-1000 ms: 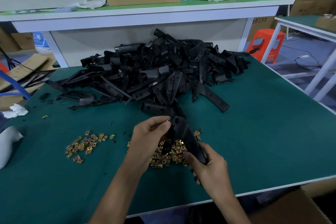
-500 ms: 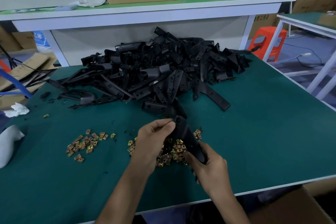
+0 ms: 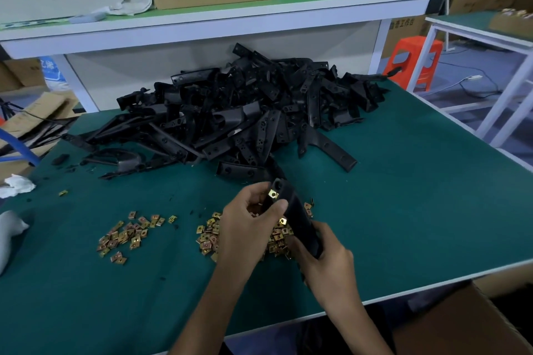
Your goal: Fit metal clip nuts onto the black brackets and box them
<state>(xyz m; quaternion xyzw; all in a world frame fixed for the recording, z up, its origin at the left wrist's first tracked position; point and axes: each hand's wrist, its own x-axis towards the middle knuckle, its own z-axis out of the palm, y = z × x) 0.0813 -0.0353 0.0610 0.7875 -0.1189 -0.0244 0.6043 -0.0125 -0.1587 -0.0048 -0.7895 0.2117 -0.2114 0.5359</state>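
Honestly, judging from the head view, this job was nowhere near done. One black bracket (image 3: 297, 216) was up off the bench (image 3: 403, 196) between both hands, with a single gold clip nut (image 3: 273, 194) sitting on its far end, so I'd say that one was mid-fitting. Whether the nut was fully seated, I couldn't tell.

Left hand (image 3: 248, 228): its grip was curled in, pinching the bracket's top end right by the nut. Right hand (image 3: 326, 259): grip wrapped round the bracket's near end.

The bracket's long axis ran from the right hand away toward the pile of brackets (image 3: 245, 112), leaning a bit left, with the nut end pointing away from the person.

What was left looked like plenty. That pile was big, and loose clip nuts (image 3: 124, 236) lay scattered on the bench, more of them right under the hands. A cardboard box (image 3: 467, 323) sat below the bench's near edge at the right, but its inside wasn't visible.
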